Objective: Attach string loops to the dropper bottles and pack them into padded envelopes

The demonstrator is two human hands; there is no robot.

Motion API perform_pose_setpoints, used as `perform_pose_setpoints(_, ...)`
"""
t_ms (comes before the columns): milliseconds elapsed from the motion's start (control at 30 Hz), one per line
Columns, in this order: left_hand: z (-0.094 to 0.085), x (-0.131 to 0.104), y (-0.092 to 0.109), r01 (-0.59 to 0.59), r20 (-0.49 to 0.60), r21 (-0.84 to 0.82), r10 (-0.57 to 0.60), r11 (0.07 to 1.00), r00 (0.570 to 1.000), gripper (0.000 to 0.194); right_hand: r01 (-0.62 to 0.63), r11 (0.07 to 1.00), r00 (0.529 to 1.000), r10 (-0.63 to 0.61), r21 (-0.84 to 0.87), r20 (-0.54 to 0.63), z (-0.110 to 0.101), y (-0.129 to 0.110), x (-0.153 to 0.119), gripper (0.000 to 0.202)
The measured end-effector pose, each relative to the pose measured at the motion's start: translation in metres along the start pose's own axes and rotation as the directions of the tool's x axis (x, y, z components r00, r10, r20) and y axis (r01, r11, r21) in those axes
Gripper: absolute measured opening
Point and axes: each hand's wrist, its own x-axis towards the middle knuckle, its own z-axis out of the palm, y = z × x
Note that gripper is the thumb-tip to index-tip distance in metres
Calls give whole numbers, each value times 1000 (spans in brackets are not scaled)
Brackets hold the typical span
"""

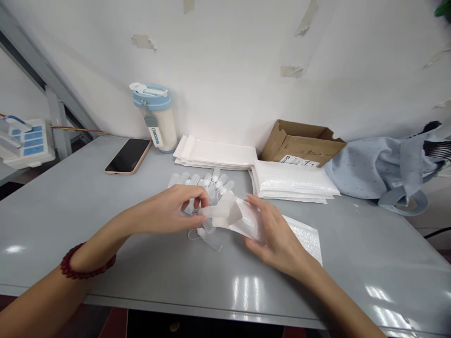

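Note:
My right hand [275, 234] is wrapped round a white bubble mailer [248, 218] and holds it tilted above the table, its opening towards the left. At that opening my left hand [172, 209] pinches a small translucent plastic tube [209, 212]; the tube's far end is at or just inside the mouth, and I cannot tell how deep. Below and behind the hands lie several similar translucent tubes [193, 179] with white caps. One loose tube [212, 241], with a thin cord loop, rests nearer to me. Another bubble mailer [306, 237] lies flat, partly behind my right forearm.
Along the wall stand a tumbler [158, 122] with a blue lid, flat white mailers [218, 154], a stack of bubble mailers [294, 180] and a cardboard box [299, 143]. A phone [128, 156] lies left, a light-blue fabric bag [366, 164] right. The grey table [158, 272] has a front edge.

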Motion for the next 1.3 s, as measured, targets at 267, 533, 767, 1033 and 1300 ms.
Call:
perform_pose_setpoints(267, 31, 4, 1, -221, -180, 224, 263, 949, 948, 13, 33, 999, 999, -34, 20, 20, 3, -7, -1, 73)
perform_pose_setpoints(533, 54, 11, -5, -442, -394, 262, 513, 858, 763, 13, 28, 998, 1000, -28, 56, 5, 5, -9, -3, 70)
perform_pose_setpoints(767, 48, 7, 7, -462, -379, -103, 395, 881, 837, 18, 31, 997, 999, -30, 65, -15, 6, -9, -4, 67)
perform_pose_setpoints(1033, 7, -1, -7, -33, -146, 74, 44, 997, 988, 13, -38, 996, 980, 54, 86, -192, 1, -3, -3, 61)
perform_pose_setpoints(1300, 23, 1, -19, -139, 49, 339, 129, 931, 990, 22, -103, 990, 967, 123, 99, -224, 2, -2, -2, 57)
